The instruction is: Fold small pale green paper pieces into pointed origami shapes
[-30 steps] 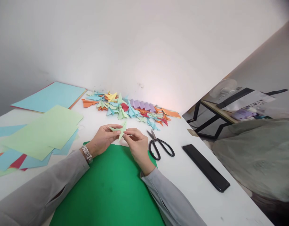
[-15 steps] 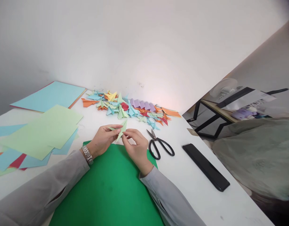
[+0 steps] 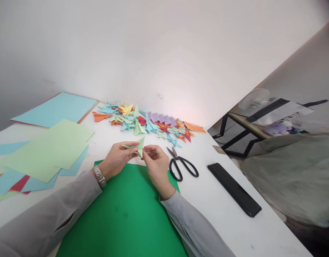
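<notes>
Between my two hands is a small folded pale green paper figure (image 3: 140, 147) with pointed ends. My left hand (image 3: 119, 157), with a metal watch at its wrist, pinches the figure from the left between thumb and fingers. My right hand (image 3: 157, 162) grips its lower right part with thumb and forefinger. Both hands are above the far edge of a green sheet (image 3: 121, 210) on the table. Just right of my right hand lie black-handled scissors (image 3: 180, 164), blades pointing away and slightly parted.
A heap of colourful folded paper figures (image 3: 139, 121) lies by the wall. At left are loose sheets (image 3: 49, 150) and a blue-topped paper stack (image 3: 57, 109). A long black case (image 3: 234, 189) lies near the white table's right edge. Beyond stands a shelf (image 3: 244, 125) with a fan.
The right hand has shifted slightly right, and its fingers have curled. The green figure's lower point, which stuck out down-left, is now folded in or turned upward.
</notes>
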